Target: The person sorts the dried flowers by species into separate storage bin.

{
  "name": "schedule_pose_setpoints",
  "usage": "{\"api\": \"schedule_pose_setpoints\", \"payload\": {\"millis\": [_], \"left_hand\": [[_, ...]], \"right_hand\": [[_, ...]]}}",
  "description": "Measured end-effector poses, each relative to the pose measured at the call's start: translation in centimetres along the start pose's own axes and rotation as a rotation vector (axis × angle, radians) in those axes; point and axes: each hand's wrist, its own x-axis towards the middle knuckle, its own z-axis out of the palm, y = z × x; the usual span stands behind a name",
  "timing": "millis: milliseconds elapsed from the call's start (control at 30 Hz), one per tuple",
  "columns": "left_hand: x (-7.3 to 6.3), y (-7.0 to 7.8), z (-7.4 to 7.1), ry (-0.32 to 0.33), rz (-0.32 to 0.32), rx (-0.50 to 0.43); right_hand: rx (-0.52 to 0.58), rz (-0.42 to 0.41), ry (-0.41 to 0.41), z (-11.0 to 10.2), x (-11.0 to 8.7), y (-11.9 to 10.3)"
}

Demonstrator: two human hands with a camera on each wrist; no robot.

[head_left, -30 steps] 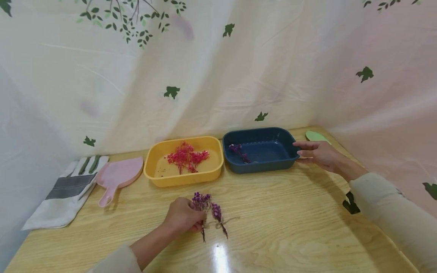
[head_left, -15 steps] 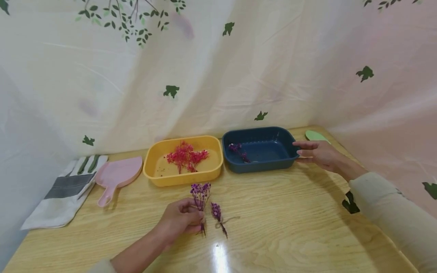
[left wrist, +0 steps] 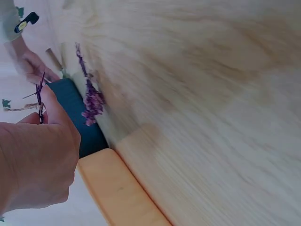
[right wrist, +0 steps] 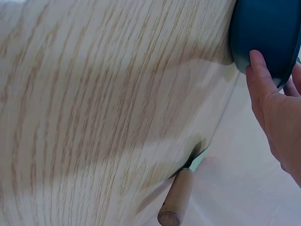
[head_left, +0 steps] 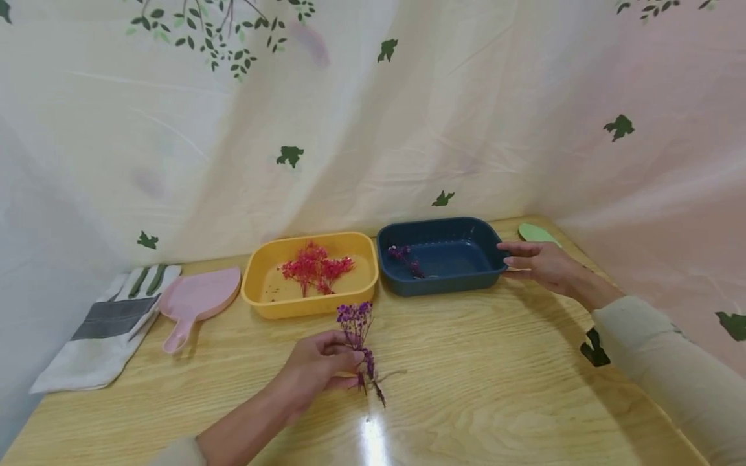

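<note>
My left hand (head_left: pixel 323 362) pinches a small bunch of purple dried flowers (head_left: pixel 354 317) by its stems, blooms pointing up. Twine (left wrist: pixel 19 108) around those stems shows in the left wrist view. A second purple bunch (head_left: pixel 379 392), tied with twine, lies on the table beside the fingers and overlaps the held one in the head view. At the right end of the blue tray (head_left: pixel 445 283), my right hand (head_left: pixel 542 264) touches the wall with straight fingers. One purple sprig (head_left: pixel 406 260) lies inside that tray, at its left side.
A yellow tray (head_left: pixel 315 305) with red dried flowers (head_left: pixel 315 266) adjoins the blue one. To its left lie a pink flat scoop (head_left: pixel 201 294) with a handle and a white-and-grey cloth (head_left: pixel 107 320). A green-bladed tool (head_left: pixel 537 233) with a wooden handle (right wrist: pixel 177 197) lies behind my right hand.
My left hand has raised its bunch off the table, turned it more upright and carried it right, up to the lying bunch. The right hand keeps its place at the blue tray.
</note>
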Motion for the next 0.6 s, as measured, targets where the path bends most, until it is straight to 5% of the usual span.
{"api": "schedule_pose_setpoints", "payload": {"millis": [300, 600], "left_hand": [[2.1, 2.1, 2.7, -0.051, 0.034, -0.029], [6.1, 4.3, 5.1, -0.037, 0.043, -0.033]], "right_hand": [[0.006, 0.007, 0.006, 0.0, -0.1, -0.2], [0.014, 0.006, 0.004, 0.1, -0.1, -0.1]]}}
